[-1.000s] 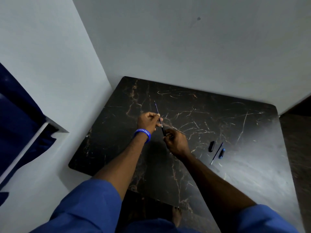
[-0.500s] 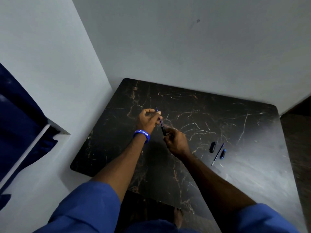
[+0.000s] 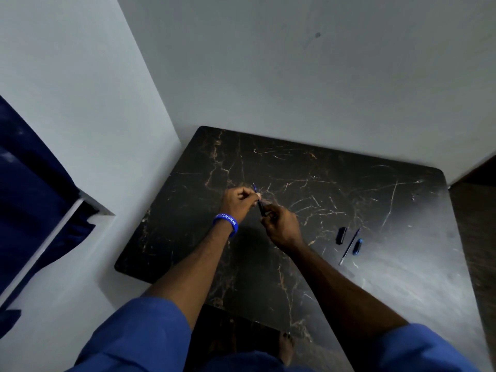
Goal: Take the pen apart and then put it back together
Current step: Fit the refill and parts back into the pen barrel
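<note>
Both hands mid-frame, left hand [image 3: 237,201] and right hand [image 3: 281,224] pinching slim pen [image 3: 259,202], veined glossy black table [image 3: 402,277], small parts [image 3: 349,242] right.

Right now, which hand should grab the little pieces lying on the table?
Probably the right hand. The black piece, thin rod and blue piece lie on its side of the table; the left hand would have to cross over.
</note>
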